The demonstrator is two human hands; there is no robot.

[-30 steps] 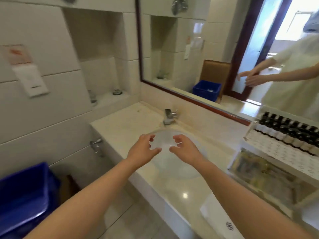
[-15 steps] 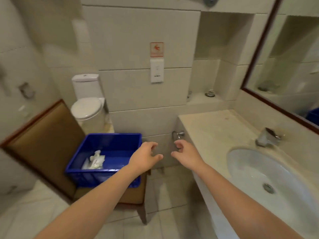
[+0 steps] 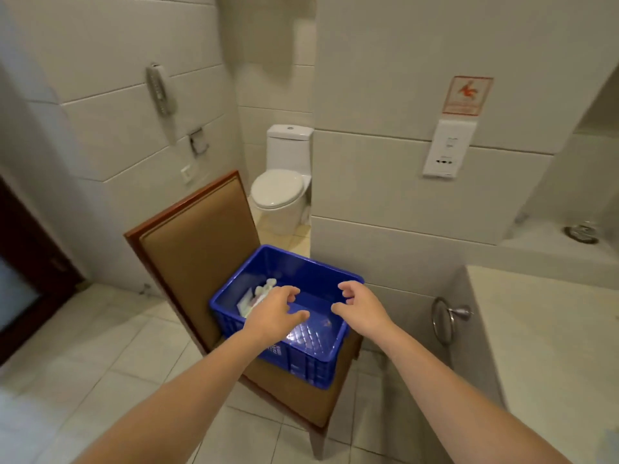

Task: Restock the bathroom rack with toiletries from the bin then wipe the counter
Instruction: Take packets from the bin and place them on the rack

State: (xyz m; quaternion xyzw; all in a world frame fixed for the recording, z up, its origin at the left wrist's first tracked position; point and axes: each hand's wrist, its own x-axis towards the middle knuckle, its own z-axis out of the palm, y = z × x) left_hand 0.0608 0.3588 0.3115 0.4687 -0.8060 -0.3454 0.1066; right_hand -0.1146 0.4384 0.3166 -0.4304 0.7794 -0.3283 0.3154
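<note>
A blue plastic bin sits on the seat of a brown padded chair. A small heap of white wrapped toiletries lies in the bin's left corner, partly hidden by my left hand. My left hand hovers over the bin with loosely curled fingers and holds nothing. Over the bin's right half, my right hand is likewise empty, its fingers loosely curled. The beige counter shows at the right edge. The rack is out of view.
A white toilet stands behind the chair in an alcove. A metal towel ring hangs on the counter's side. A wall phone and a dark door are at the left. Tiled floor lies below.
My view has swung left from the sink and rack to the bin on the chair. Both hands have come over the bin, still empty.
</note>
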